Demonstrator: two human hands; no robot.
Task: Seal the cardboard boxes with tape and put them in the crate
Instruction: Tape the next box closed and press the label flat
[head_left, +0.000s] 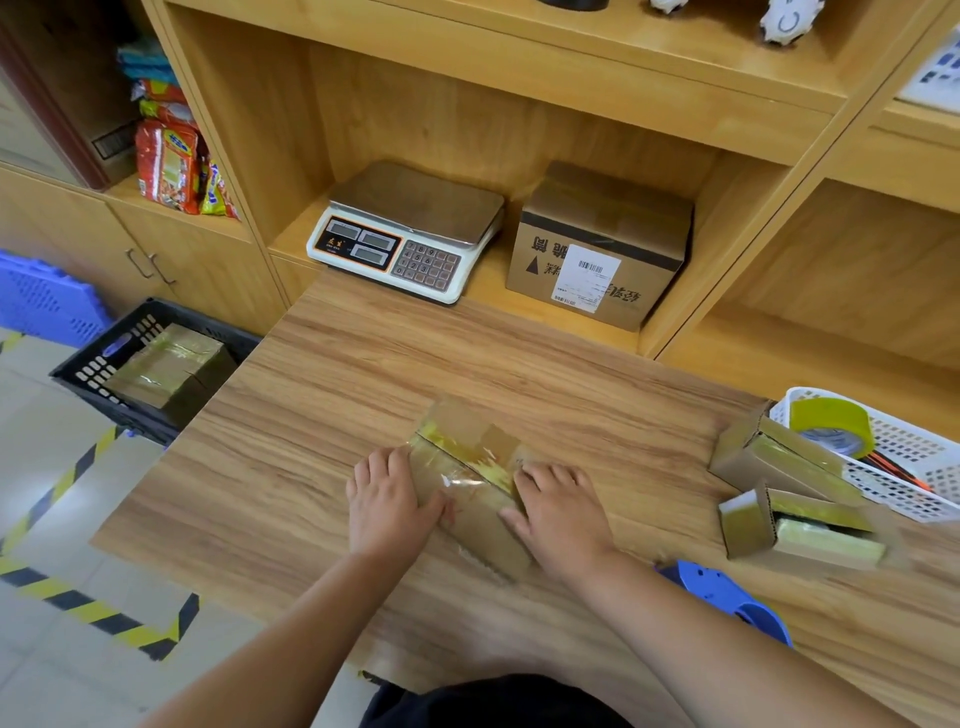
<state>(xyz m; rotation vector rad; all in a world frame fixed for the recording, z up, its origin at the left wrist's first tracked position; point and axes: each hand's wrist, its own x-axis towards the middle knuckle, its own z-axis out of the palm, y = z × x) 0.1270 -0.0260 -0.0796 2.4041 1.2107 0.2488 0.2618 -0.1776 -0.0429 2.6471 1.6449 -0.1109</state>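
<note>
The box (480, 519) lies between the left hand (387, 501) and right hand (561, 512), long axis pointing away; both press it with straight fingers, gripping nothing. The crate (91, 364) sits well beyond the left hand.

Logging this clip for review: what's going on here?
A person presses the left hand and right hand flat against a taped cardboard box on the table. One sealed box already sits in the black crate. Two more boxes lie at the right, near a blue tape dispenser.
</note>
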